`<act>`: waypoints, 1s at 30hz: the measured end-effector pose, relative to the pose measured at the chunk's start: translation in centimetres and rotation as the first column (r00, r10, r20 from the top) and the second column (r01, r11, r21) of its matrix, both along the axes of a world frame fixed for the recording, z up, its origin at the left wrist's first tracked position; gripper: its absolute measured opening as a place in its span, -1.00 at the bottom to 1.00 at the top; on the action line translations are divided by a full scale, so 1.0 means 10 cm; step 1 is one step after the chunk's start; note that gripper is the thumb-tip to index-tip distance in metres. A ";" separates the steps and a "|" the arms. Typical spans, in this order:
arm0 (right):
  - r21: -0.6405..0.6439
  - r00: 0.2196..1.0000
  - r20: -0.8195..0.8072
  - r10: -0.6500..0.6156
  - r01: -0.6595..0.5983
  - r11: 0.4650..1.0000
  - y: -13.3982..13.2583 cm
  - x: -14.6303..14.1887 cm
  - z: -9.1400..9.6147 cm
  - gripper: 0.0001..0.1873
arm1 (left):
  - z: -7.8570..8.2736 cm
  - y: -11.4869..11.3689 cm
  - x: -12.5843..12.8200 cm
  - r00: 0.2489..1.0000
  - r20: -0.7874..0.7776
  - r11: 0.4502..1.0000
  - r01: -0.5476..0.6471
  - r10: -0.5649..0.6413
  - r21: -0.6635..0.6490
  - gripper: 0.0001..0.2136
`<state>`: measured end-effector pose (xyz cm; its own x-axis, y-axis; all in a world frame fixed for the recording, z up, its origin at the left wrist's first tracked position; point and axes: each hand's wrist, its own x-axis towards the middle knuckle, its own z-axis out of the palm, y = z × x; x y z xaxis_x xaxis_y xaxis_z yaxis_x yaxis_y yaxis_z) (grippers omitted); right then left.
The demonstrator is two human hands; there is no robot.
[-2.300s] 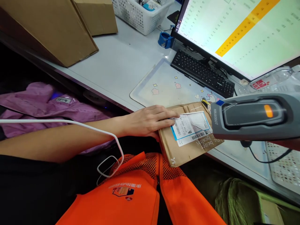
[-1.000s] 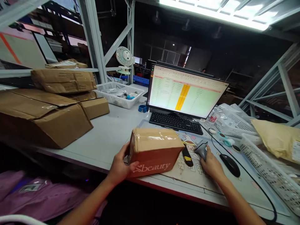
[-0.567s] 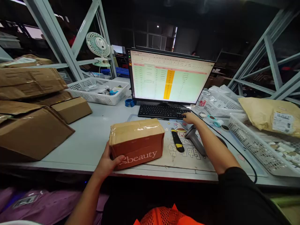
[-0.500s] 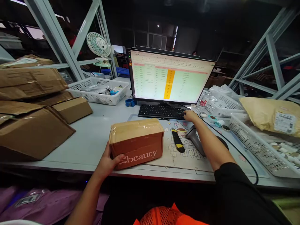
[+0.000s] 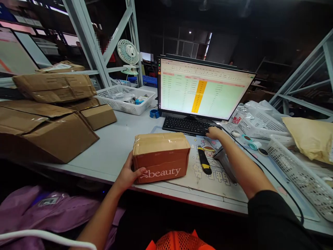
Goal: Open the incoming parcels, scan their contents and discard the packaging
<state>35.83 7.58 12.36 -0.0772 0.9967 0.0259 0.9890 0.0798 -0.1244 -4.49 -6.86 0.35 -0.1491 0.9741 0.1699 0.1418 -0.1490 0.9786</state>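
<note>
My left hand (image 5: 129,174) grips the left end of a reddish-brown cardboard box (image 5: 161,165), thumb on its printed front, fingers behind the side. The taped box stands at the desk's front edge, partly on a printed desk mat (image 5: 194,180). At the right end of the black keyboard (image 5: 182,125), my right hand (image 5: 214,132) rests with its fingers on the keys, holding nothing. A black and yellow utility knife (image 5: 204,160) lies on the mat. Beside it, a grey barcode scanner (image 5: 225,164) is partly hidden under my right forearm. The monitor (image 5: 200,92) shows a spreadsheet.
Brown cartons (image 5: 52,128) are stacked on the left. Behind them stand a white basket (image 5: 130,102) of small goods and a small fan (image 5: 128,52). White baskets (image 5: 299,173), tape rolls (image 5: 255,145) and a yellowish parcel (image 5: 309,137) occupy the right. A black cable (image 5: 275,180) crosses the mat.
The view has turned left, so things sit farther right in it. On the monitor the outlined cell has moved to a column farther right. Both hands keep their places.
</note>
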 end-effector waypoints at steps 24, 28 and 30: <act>-0.035 0.730 -0.630 0.265 -0.368 0.929 -1.54 -0.26 0.45 -0.15 | 1.55 -0.19 0.44 0.369 -0.865 0.861 0.249 0.340 0.445 -0.14; -0.088 0.745 -0.611 0.267 -0.400 0.912 -1.75 -0.51 0.52 -0.15 | 1.54 -0.23 0.71 0.272 -0.908 0.888 0.248 0.319 0.386 -0.13; -0.097 0.751 -0.616 0.237 -0.371 0.923 -1.76 -0.59 0.54 -0.19 | 1.56 -0.29 0.79 0.213 -0.929 0.907 0.233 0.304 0.350 -0.12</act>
<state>29.89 -10.01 17.74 -0.4140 0.9098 -0.0294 0.6452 0.2705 -0.7145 3.37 -9.80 15.91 0.3566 0.7889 0.5006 0.9240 -0.3771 -0.0639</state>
